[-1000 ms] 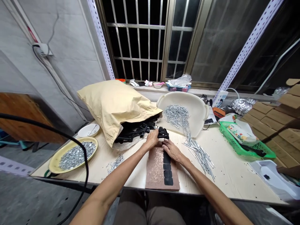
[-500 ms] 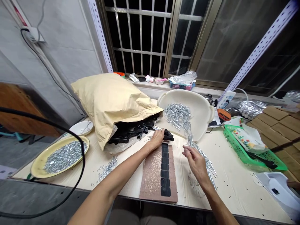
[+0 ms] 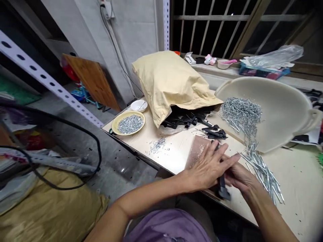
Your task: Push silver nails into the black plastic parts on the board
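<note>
Bright light washes the tabletop (image 3: 292,171), the window (image 3: 214,28) shows black, and the picture's edges look stretched.

Below and right of the frame's centre, your board (image 3: 194,151) lies on the table (image 3: 290,198), partly beneath your left hand (image 3: 207,166). Behind it at upper centre rests your sack (image 3: 174,80), with your basin (image 3: 282,107) of rods (image 3: 241,111) to its right. Left of the sack sit your plate (image 3: 114,126) of washers (image 3: 130,124) and, behind that, your bowl (image 3: 137,105).
</note>
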`<state>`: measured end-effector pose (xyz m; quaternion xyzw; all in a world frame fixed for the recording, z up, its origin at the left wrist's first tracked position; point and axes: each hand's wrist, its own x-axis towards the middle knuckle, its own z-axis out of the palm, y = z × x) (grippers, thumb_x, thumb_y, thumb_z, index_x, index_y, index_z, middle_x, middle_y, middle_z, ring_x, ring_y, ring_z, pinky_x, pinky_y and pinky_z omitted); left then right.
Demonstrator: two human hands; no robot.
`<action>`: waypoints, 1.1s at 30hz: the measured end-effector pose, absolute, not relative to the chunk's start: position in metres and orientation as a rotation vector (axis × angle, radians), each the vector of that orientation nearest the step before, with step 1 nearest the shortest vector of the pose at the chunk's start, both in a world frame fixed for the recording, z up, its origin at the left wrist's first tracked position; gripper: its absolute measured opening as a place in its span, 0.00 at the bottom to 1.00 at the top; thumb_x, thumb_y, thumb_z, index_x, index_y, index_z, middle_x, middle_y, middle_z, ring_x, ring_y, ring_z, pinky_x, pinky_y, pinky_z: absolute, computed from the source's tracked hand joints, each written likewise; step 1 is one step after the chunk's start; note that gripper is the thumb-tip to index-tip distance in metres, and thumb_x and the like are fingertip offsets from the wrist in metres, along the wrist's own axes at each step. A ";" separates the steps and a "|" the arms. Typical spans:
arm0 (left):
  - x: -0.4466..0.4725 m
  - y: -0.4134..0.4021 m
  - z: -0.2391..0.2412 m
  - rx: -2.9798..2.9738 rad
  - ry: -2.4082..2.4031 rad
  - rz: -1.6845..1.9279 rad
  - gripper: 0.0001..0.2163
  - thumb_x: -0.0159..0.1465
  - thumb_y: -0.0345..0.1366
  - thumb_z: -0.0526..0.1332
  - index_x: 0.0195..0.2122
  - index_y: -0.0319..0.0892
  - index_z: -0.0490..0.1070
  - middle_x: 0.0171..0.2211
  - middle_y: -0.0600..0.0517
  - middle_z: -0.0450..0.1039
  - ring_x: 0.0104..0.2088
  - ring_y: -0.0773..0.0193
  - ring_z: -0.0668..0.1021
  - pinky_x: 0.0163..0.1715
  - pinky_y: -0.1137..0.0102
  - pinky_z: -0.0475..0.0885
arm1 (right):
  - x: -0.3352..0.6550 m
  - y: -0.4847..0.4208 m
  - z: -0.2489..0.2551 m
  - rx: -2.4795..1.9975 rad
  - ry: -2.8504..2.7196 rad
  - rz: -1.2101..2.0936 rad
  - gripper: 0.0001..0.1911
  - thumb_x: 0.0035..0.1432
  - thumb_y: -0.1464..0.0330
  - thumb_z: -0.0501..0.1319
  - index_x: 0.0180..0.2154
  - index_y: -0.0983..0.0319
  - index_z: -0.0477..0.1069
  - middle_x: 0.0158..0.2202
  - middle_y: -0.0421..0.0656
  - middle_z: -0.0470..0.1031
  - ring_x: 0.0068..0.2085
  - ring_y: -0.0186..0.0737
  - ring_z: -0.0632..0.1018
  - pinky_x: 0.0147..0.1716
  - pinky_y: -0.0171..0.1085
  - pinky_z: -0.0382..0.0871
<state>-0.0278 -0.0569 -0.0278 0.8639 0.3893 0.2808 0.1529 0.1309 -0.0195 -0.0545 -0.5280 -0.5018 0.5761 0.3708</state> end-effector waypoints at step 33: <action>-0.147 -0.051 -0.078 0.851 1.197 1.244 0.13 0.56 0.42 0.63 0.33 0.36 0.72 0.30 0.48 0.74 0.27 0.68 0.73 0.28 0.73 0.68 | 0.026 -0.054 -0.048 -1.242 -2.107 0.616 0.14 0.63 0.69 0.53 0.47 0.56 0.72 0.34 0.43 0.68 0.34 0.36 0.72 0.34 0.34 0.67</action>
